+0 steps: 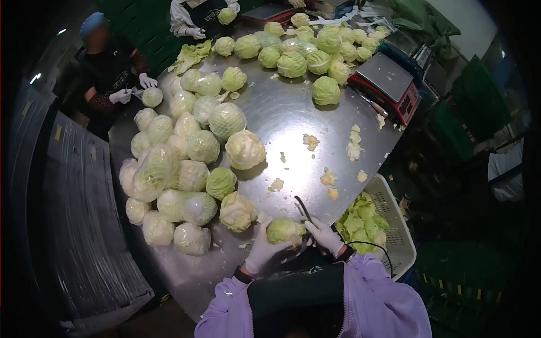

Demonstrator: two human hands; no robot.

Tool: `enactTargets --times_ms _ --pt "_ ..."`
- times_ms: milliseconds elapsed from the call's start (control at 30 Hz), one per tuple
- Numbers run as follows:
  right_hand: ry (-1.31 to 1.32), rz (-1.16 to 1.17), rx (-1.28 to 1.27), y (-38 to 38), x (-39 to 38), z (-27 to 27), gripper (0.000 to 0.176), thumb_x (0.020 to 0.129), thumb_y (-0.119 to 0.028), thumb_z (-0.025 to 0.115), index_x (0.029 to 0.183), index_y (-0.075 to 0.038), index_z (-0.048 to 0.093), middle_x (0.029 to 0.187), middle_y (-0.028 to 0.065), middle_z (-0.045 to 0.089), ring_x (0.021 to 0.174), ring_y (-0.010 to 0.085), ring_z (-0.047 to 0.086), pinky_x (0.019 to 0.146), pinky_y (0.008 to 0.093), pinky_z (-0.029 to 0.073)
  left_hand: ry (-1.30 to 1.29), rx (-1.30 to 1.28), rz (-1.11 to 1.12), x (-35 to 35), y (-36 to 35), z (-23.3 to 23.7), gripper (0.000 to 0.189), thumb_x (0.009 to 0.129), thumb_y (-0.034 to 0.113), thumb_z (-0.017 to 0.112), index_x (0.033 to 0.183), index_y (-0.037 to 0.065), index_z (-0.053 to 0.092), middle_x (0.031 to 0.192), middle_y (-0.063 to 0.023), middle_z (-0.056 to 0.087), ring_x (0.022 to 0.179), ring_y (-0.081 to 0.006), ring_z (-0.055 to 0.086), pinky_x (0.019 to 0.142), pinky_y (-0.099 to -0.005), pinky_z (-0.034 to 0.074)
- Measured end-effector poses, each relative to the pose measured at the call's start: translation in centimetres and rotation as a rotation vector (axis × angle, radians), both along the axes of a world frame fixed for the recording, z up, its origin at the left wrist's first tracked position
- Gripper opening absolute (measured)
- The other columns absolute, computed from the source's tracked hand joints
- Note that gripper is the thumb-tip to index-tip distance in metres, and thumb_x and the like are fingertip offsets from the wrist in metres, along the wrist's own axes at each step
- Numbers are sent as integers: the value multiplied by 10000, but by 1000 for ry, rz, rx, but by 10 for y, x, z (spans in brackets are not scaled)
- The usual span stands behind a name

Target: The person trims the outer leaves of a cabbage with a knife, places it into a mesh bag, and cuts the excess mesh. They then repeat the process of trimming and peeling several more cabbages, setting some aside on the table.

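Low in the head view, my gloved left hand (264, 248) holds a green cabbage (285, 231) from its left side, just above the table's near edge. My gloved right hand (325, 236), at the cabbage's right side, is closed on a knife (302, 208) whose dark curved blade points up and away from me. A pale trimmed cabbage (237, 212) rests just left of my left hand, beside a smaller green one (221, 183). Another pale cabbage (245, 149) lies farther up.
Several wrapped cabbages (160, 174) cover the metal table's (270, 124) left side. A white basket (401, 236) of leaves stands at the right edge. Beyond are more cabbages (292, 64), a red scale (389, 79) and two co-workers (107, 67). Leaf scraps (328, 177) lie mid-table.
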State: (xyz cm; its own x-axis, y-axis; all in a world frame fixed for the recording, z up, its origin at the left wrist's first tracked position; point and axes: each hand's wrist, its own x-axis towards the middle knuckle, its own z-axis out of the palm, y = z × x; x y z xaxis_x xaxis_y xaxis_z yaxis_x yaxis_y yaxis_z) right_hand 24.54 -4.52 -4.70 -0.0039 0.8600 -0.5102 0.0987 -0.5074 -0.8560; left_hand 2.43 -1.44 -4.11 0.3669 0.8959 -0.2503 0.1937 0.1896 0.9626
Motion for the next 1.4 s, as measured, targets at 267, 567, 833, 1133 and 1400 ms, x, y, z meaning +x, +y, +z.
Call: enactTargets --times_ms 267,567,833,1133,1400 --pt "606 -142 -42 10 11 11 400 979 -423 462 1148 -72 554 732 -30 563 507 37 472 452 166 392 -110 129 -11 9 3 63 736 726 243 805 1337 18 463 1331 -163 499 1180 -257 518 1010 -367 403" --pt "659 -208 -143 -5 -8 32 351 994 -390 414 1014 -76 569 703 14 580 511 94 523 464 232 430 78 305 -149 30 10 70 1194 543 440 881 1436 -16 233 1440 -250 269 1340 -368 295 1100 -432 275" --pt "238 -126 -81 -17 3 2 322 987 -315 477 1181 -66 543 682 -5 547 498 71 523 458 207 429 93 330 -161 29 24 25 1020 649 266 863 1412 -30 255 1307 -180 441 1222 -268 453 1023 -365 382" --pt "-256 144 283 -9 8 8 361 965 -275 499 1233 -42 562 1027 187 643 830 326 635 743 364 503 -69 -23 65 19 25 12 890 672 258 849 1325 -34 320 1255 -184 451 1160 -253 484 976 -352 422" --pt "-685 52 445 -19 -23 22 431 950 -290 494 1276 -8 509 1152 215 607 979 361 615 812 401 501 293 197 121 46 5 14 840 598 385 867 1164 -55 429 1088 -186 468 1021 -334 502 893 -419 425"
